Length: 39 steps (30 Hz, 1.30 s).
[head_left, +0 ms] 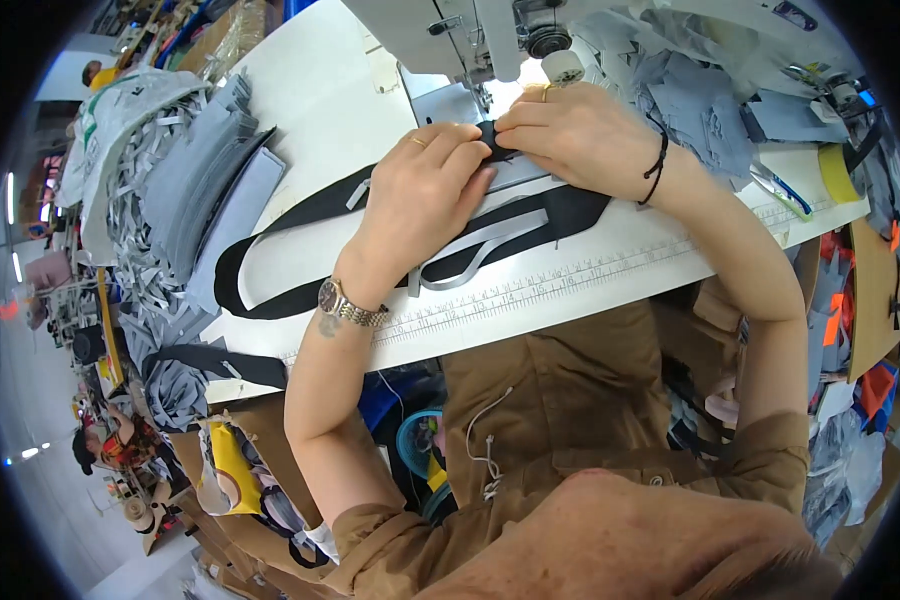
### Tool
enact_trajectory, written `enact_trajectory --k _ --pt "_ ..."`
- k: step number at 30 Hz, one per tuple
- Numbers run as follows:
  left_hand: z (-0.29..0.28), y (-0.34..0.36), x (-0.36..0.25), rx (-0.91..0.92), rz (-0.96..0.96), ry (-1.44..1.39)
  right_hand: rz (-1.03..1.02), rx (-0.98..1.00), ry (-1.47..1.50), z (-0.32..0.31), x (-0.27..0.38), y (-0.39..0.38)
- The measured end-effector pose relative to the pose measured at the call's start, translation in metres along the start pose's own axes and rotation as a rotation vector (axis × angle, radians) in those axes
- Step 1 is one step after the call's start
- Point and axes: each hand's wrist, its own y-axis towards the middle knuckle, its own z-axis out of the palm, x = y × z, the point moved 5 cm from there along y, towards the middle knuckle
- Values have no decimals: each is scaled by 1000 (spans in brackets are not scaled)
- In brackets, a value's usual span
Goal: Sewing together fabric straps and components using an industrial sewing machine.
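Observation:
Both hands meet just in front of the needle area of a white sewing machine. A long black fabric strip loops over the white table, and its far end lies pinched between my fingers. My left hand, with a watch on its wrist, closes on the strip from the left. From the right, my right hand grips the same end with bent fingers. A narrow grey ribbon lies along the near part of the loop. The fingertips partly hide the pinched end.
Stacked grey fabric pieces stand at the left of the table, beside a white bag. More grey pieces lie at the right, near blue-handled scissors and a yellow tape roll. A printed ruler runs along the front edge.

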Motion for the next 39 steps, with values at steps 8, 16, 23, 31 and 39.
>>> enact_trajectory --k 8,16,23,31,39 --pt "6 -4 6 19 97 163 -20 -9 -72 -4 -8 -3" --pt "10 -2 11 -36 48 210 77 24 -82 -1 -14 -2" --pt "12 0 14 -28 9 250 113 55 -28 4 -28 -5" --pt "17 -2 20 -45 -3 218 175 47 -21 11 -34 -9" --pt "18 -3 30 -1 -71 166 248 207 -162 15 -34 -7"
